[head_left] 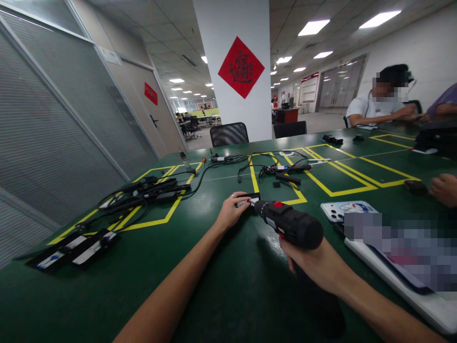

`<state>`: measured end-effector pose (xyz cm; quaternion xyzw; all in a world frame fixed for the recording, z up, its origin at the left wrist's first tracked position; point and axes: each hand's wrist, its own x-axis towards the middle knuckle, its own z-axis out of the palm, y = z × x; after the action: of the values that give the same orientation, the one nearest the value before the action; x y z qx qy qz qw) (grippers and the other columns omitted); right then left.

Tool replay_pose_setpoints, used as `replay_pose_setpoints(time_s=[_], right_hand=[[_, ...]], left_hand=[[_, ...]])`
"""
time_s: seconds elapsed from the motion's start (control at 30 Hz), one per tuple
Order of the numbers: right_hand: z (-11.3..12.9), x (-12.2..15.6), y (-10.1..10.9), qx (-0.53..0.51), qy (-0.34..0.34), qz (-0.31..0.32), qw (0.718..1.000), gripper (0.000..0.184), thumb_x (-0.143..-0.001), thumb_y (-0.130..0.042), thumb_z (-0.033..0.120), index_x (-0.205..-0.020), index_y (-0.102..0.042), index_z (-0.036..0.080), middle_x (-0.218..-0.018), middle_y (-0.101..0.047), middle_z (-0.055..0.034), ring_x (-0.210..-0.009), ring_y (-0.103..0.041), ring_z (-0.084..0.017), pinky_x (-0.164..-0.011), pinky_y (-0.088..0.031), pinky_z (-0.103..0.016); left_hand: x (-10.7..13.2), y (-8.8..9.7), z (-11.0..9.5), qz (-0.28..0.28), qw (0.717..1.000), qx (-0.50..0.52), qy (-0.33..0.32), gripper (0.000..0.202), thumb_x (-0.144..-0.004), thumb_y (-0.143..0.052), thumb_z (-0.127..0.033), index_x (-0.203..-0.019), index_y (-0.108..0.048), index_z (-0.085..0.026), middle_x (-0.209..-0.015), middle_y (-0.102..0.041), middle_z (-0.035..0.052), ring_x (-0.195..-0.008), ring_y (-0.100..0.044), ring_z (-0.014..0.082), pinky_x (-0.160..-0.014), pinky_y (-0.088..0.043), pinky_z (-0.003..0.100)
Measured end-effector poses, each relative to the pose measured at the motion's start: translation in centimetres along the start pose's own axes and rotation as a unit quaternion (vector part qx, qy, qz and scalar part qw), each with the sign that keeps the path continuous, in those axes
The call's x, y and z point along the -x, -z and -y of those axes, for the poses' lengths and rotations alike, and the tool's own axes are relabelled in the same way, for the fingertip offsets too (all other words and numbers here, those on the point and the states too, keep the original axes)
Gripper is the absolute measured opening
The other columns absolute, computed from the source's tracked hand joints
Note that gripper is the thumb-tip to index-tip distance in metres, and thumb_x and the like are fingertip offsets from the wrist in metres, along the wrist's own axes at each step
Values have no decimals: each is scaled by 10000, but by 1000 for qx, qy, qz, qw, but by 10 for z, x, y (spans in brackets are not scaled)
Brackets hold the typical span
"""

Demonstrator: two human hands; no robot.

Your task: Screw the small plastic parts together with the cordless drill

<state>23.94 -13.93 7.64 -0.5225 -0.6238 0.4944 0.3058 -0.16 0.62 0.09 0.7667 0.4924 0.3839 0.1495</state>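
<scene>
My right hand (310,262) is wrapped round the handle of a black cordless drill (291,224) with red accents. The drill points forward and left, its chuck close to the fingers of my left hand (232,209). Under those fingers lies a small black piece with a pale, silvery part (253,200), pressed against the green table (214,295). My left fingers are closed on this piece at its left side. The drill's tip meets or nearly meets the pale part; actual contact cannot be made out.
Black cables and devices (153,193) lie heaped at left, with two flat black pieces (94,247) nearer. Yellow tape (321,190) marks rectangles. More cables (282,169) lie ahead. A phone (348,209) rests at right, by another person's hand (444,189). A person (374,105) sits far right.
</scene>
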Motion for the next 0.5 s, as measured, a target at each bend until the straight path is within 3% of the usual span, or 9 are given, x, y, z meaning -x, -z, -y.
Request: replay_pose_setpoints(time_s=[0.33, 0.5], right_hand=[[5, -1, 3, 0, 0, 15, 1000, 172, -817, -493, 323, -741, -558, 182, -520, -557, 22, -527, -531, -134, -575, -400, -279], [2, 2, 6, 8, -3, 11, 1000, 191, -823, -488, 334, -746, -576, 184, -516, -555, 29, -520, -523, -125, -565, -393, -263]], left_hand=[[2, -1, 1, 1, 1000, 11, 7, 277, -814, -514, -344, -1032, -650, -240, -1199, -531, 33, -1097, -508, 189, -905, -455, 308], [1, -2, 3, -5, 1000, 6, -5, 279, -824, -507, -347, -1040, -648, -243, -1188, -540, 32, -1096, -507, 184, -964, -413, 318]])
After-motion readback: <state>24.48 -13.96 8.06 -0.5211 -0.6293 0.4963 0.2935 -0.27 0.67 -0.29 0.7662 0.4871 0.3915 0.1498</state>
